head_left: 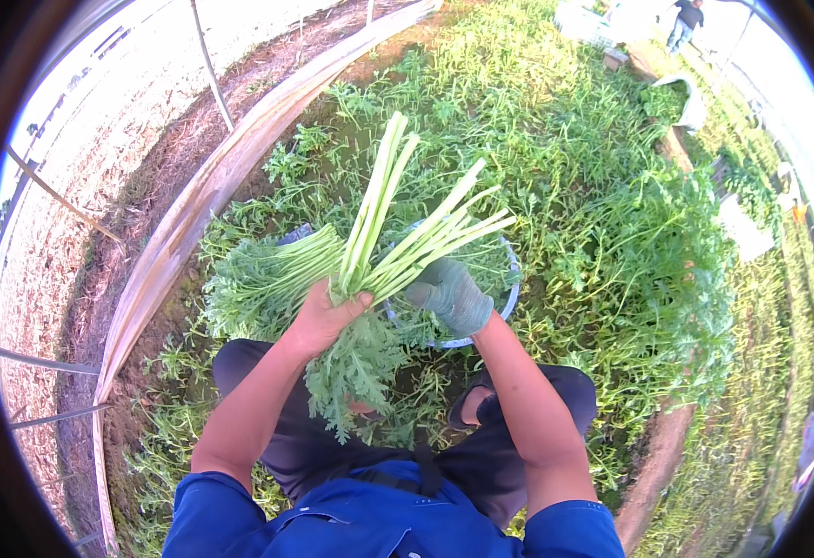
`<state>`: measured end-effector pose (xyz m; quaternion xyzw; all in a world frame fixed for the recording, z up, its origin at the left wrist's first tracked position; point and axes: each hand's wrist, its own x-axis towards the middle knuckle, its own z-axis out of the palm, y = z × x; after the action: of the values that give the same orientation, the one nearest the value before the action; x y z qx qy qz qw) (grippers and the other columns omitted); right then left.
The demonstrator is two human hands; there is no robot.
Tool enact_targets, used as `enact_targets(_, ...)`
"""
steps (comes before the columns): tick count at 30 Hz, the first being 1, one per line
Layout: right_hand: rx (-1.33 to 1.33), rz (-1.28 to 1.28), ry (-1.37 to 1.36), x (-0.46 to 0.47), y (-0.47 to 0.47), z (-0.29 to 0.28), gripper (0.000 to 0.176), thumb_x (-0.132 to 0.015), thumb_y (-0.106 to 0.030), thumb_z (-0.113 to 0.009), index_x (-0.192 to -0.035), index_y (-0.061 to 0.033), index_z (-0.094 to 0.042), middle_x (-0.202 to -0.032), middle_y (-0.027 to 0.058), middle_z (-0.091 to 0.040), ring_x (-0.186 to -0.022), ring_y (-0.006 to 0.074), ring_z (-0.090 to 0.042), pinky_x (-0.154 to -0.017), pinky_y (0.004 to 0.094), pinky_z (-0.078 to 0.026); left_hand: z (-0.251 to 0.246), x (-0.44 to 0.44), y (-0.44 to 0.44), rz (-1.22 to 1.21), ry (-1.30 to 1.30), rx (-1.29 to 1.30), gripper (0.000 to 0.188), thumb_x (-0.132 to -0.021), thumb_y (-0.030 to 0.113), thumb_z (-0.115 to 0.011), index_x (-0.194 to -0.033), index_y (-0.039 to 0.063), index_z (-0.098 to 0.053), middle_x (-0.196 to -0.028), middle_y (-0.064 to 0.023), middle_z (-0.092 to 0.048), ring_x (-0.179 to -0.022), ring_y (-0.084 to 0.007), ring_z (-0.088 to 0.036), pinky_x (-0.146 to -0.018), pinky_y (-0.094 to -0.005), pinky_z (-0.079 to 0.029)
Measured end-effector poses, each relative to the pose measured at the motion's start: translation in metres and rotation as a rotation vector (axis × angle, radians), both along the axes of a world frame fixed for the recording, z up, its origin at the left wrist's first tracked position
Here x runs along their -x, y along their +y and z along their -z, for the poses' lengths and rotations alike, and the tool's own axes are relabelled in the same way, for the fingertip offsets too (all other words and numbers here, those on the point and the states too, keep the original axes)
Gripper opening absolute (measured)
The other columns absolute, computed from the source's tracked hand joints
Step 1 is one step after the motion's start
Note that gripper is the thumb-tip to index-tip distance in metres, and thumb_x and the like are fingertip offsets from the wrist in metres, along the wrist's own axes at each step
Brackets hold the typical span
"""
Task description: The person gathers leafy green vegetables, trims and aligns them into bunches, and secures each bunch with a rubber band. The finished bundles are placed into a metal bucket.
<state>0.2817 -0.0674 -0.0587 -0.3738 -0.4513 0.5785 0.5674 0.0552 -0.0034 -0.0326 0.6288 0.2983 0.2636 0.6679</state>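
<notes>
My bare left hand is closed around a bunch of leafy greens, probably crown daisy. Its pale stems fan up and to the right in two groups, while the lobed leaves hang below my fist. My right hand, in a grey-green knit glove, is beside the right-hand stems; its fingertips are hidden, so a grip on them cannot be made out. Under that hand is a round tub with a bluish rim, holding loose greens. To the left lies a pile of greens, stems aligned towards the right.
Growing and cut greens cover the ground ahead and right. A plastic sheet edge with thin poles curves along the left. A person stands far off at top right, near a white sack. My knees flank the tub's near side.
</notes>
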Motion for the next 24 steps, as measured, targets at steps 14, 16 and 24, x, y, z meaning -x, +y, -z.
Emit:
enact_targets(14, -0.064, 0.158, 0.334, 0.009, -0.011, -0.017, 0.043, -0.091, -0.014, -0.070, -0.128, 0.0005, -0.053, -0.105, 0.0108, -0.067, -0.092, 0.0225, -0.070, -0.082, 0.0372, -0.059, 0.059, -0.021, -0.014, 0.388, 0.104, 0.087, 0.034, -0.095, 0.020, -0.068, -0.124, 0.003, -0.062, -0.109, 0.0002, -0.067, -0.099, -0.0088, -0.057, -0.089, -0.0273, -0.047)
enact_targets(16, -0.064, 0.156, 0.309, 0.011, -0.010, -0.017, 0.033, -0.093, -0.015, -0.067, -0.120, -0.0007, -0.055, -0.087, 0.0070, -0.065, -0.081, 0.0196, -0.069, -0.073, 0.0342, -0.058, 0.062, -0.024, -0.018, 0.387, 0.091, 0.137, 0.032, -0.095, 0.019, -0.069, -0.122, 0.003, -0.062, -0.109, -0.0004, -0.067, -0.102, -0.0097, -0.058, -0.092, -0.0281, -0.047)
enact_targets(24, 0.117, 0.249, -0.070, 0.016, -0.016, -0.020, 0.026, -0.091, -0.015, -0.070, -0.111, -0.0008, -0.063, -0.087, 0.0049, -0.068, -0.073, 0.0127, -0.065, -0.064, 0.0296, -0.053, 0.024, -0.019, 0.006, 0.279, 0.313, -0.510, 0.099, -0.071, 0.053, -0.084, -0.143, 0.000, -0.044, -0.134, -0.0185, -0.058, -0.131, -0.0318, -0.051, -0.112, -0.0405, -0.035)
